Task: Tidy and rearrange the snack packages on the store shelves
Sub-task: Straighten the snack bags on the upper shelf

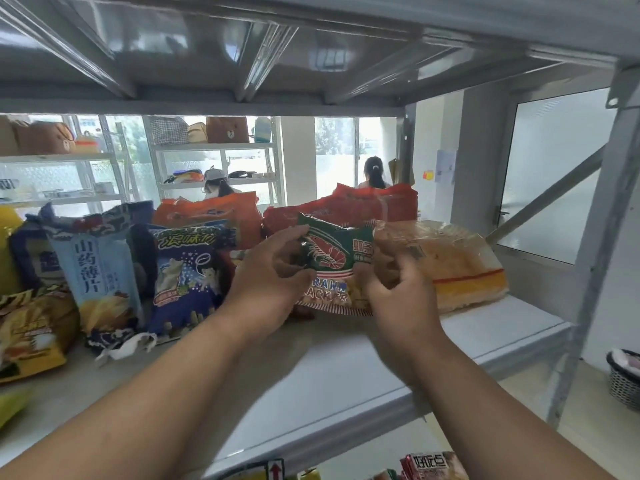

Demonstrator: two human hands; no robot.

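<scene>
Both hands meet on one prawn cracker bag [330, 263]: the left hand [273, 271] has its grip curled round the bag's upper left corner, thumb and fingers pinching the crinkled film, while the right hand [398, 289] has its fingers curled against the bag's right edge; whether that grip truly closes on the bag or on the clear packet beside it, I cannot tell. The bag stands upright above the shelf [485, 327], long axis vertical, printed face toward the camera, top seam up and tilted slightly left. It is glossy plastic, green above with a red prawn drawing, pale below with a zigzag bottom seam.

Just right of it lies one clear packet [460, 265] of pale orange contents, slumped on its side, long axis running left to right. Behind stand two red-orange bags [214, 216] with serrated tops. To the left stand one light blue chip bag [100, 271] and one dark blue bag [190, 271], both upright, soft and puffed. One yellow bag [31, 334] lies at the far left. The shelf is smooth grey-white board on a metal frame.
</scene>
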